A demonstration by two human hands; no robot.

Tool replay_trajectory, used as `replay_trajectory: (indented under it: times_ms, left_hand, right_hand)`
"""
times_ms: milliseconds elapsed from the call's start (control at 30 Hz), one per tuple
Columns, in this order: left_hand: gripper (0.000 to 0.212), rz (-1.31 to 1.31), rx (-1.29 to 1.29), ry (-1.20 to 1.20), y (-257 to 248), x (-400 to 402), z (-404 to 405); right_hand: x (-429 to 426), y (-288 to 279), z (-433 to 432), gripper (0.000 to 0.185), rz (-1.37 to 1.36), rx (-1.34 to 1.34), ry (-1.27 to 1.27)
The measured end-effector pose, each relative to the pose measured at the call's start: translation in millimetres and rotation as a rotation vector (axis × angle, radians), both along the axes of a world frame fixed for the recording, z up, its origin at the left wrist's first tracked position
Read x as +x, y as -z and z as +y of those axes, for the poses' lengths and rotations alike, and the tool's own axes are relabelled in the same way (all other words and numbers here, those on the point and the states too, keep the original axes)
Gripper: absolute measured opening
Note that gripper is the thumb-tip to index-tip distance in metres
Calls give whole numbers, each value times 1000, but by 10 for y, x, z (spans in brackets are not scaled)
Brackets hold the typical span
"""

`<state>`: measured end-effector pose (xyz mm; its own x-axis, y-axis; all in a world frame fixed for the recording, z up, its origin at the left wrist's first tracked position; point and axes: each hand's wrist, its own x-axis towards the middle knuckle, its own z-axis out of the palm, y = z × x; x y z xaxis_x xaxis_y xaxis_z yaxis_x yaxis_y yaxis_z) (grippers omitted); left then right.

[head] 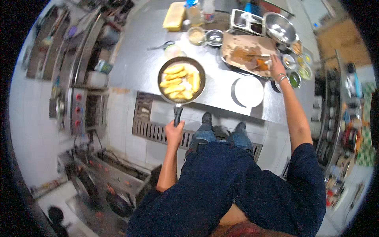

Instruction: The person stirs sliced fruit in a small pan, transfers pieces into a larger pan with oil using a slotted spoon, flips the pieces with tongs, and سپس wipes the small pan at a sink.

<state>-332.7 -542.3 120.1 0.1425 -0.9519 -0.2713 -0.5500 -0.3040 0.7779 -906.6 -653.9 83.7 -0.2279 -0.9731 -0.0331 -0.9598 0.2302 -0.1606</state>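
My left hand [174, 133] is closed around the black handle of a frying pan [203, 80]. Several long golden fried pieces [174, 82], possibly banana, lie in the pan, which is over the steel table's front edge. At the right, my right hand [276, 67] reaches to the right side of a tray lined with brown paper [237, 41]. A utensil with a dark blade [254, 55] lies across the stained paper near my fingers, beside an orange item [262, 64]. Blur hides whether the fingers grip the utensil or the tray's rim.
A white round plate [249, 91] is near the front edge of the steel table [133, 59]. Scissors [162, 46], small bowls [214, 38], bottles [209, 11] and a large steel bowl [278, 26] stand farther back. A cooking range [80, 109] is at left.
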Motion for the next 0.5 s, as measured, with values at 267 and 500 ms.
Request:
replay_trajectory:
  times_ms: [267,500]
  left_hand:
    - [28,166,197,-359,-105,-768,1288]
    - [32,205,89,-479,-118,-1470,1290]
  right_hand:
    - [-611,327,-562,88,-38,253,-426]
    - [-969,67,-461,58,-119,13,-531]
